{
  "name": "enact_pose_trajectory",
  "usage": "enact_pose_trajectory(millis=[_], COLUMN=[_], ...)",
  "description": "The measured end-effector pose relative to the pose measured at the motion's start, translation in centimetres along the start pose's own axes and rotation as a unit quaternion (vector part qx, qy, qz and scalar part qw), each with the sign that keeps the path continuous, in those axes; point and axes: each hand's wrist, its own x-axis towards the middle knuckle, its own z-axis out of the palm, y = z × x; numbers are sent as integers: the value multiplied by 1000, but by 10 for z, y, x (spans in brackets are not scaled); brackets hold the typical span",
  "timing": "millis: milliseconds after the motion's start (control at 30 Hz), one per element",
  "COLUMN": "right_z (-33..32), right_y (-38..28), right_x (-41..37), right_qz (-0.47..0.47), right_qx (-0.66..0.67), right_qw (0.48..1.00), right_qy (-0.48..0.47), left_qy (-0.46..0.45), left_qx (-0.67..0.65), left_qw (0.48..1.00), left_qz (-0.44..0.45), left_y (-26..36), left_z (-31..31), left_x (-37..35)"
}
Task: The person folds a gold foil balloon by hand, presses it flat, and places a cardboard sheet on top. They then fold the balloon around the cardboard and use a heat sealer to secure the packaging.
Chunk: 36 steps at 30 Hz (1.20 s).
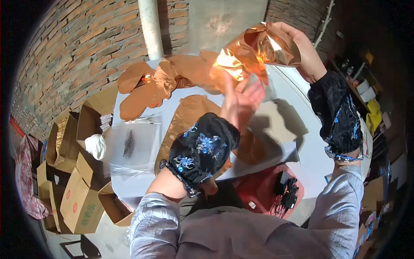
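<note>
A long, shiny copper-coloured foil balloon [187, 71] lies flat and crumpled across the far side of the table, its rounded lobes spread at the left. Its right end is lifted, and my right hand [307, 54] is closed on that bunched foil, the fingers partly hidden behind it. My left hand [243, 101] is just below the raised foil, palm up with fingers apart, slightly blurred. Under my left forearm another flat copper foil balloon [189, 112] rests on the white table [319, 172], partly covered by my sleeve.
Clear plastic bags [133, 142] lie at the table's left, beside a white cloth roll [95, 146]. Several cardboard boxes [79, 198] stand on the floor to the left. A brown card piece [276, 121] is right of centre. A red stool [258, 190] carries black adapters with cables [286, 190].
</note>
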Motion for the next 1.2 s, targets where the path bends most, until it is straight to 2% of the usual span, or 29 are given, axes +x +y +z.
enact_pose_trajectory(millis=[67,167,233,367,400,500,533,567,633,700,733,767,833,867,900,967,1000,1067,1100,1133,1167,1200], right_z=[-3,1,7,25,26,24,32,33,31,40,51,60,76,73,80,98,101,121,136,159,174,188], right_y=[-5,-13,-15,-27,-28,-22,-26,-28,-27,-20,-20,-19,-9,10,17,30,46,73,77,75,67,59], right_x=[-15,-30,-38,-54,-57,-66,-73,-79,-91,-102,-112,-122,-134,-133,-128,-119,-111,-95,-91,-84,-88,-91], right_qz=[27,0,-13,-28,-26,-74,-67,-84,-35,-68,-53,-21,-41,-59,-52,-32,11,38,51,23,39,56], right_qx=[13,-72,-12,64,79,34,44,17,-18,-85,-74,-59,-8,-35,32,168,206,341,384,393,379,363], right_qw=[999,997,1000,997,996,997,996,995,998,992,994,997,998,995,994,977,973,938,922,919,923,924], right_qy=[12,22,21,19,20,13,46,46,50,70,64,52,46,67,86,128,108,42,-7,10,57,102], left_qy=[5,15,28,62,-9,-35,-76,4,21,9,-8,6,85,49,10,-21,-75,-96,-115,-103,-94,-104], left_qx=[-81,-146,-164,-159,-146,-32,-15,-14,-29,28,49,67,202,216,225,244,254,343,346,289,231,218], left_qw=[996,987,984,984,987,998,997,998,997,993,995,993,967,969,971,969,964,933,931,951,966,968], left_qz=[34,66,59,-52,-66,42,19,65,69,118,84,92,128,105,74,34,-23,-59,11,-32,-72,-73], left_y=[5,18,20,-20,-17,-13,-3,4,27,53,74,88,97,121,119,141,151,175,159,152,148,142], left_z=[5,15,11,7,8,23,21,19,19,-12,-20,-17,33,12,41,42,45,48,60,71,81,90], left_x=[1,-4,-8,-31,-38,-46,-53,-55,-67,-53,-53,-54,-90,-70,-90,-86,-86,-82,-92,-98,-102,-110])
